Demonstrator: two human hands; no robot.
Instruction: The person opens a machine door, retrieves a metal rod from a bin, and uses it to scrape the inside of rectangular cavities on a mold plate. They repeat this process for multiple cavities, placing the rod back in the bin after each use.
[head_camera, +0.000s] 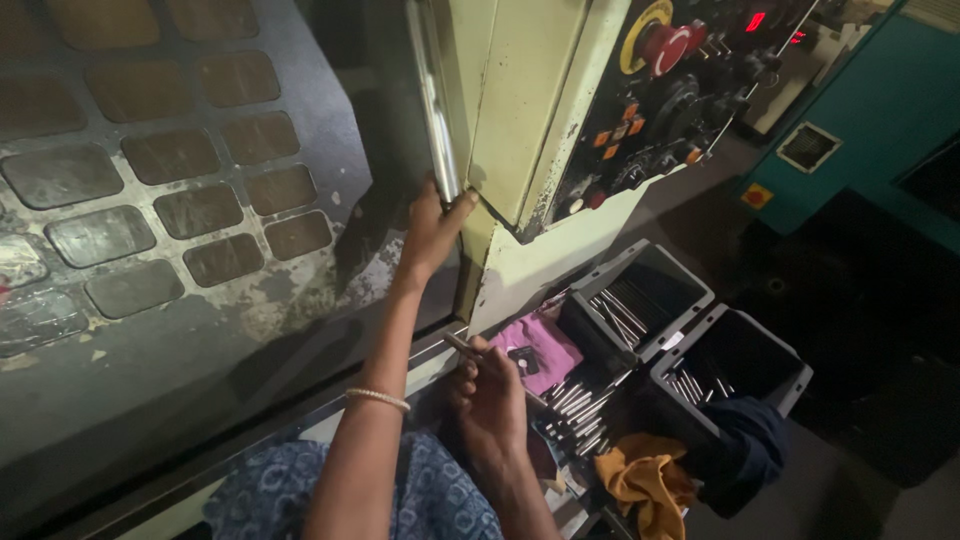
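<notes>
Two hands are showing, both the person's own. The left hand (432, 225) is gripping the lower end of one bright handle (437, 100) on the machine door (180, 180), fingers wrapped around it. The right hand (487, 395), at about 5 o'clock from the left, is closing around one thin metal rod (462, 345), whose tip is sticking out at 11 o'clock from the fist.

Two dark bins (690, 295) are sitting at 3 o'clock from the right hand, each holding rods too dim to count. One loose pile of rods (580, 405) is lying between hand and bins; its number cannot be told. One pink cloth (545, 345), one yellow cloth (645, 480) and one blue cloth (750, 435) are lying there.

One control panel (670, 100) is standing at 1 o'clock, its top being cut off by the frame edge. One bracelet (378, 397) is circling the left wrist.
</notes>
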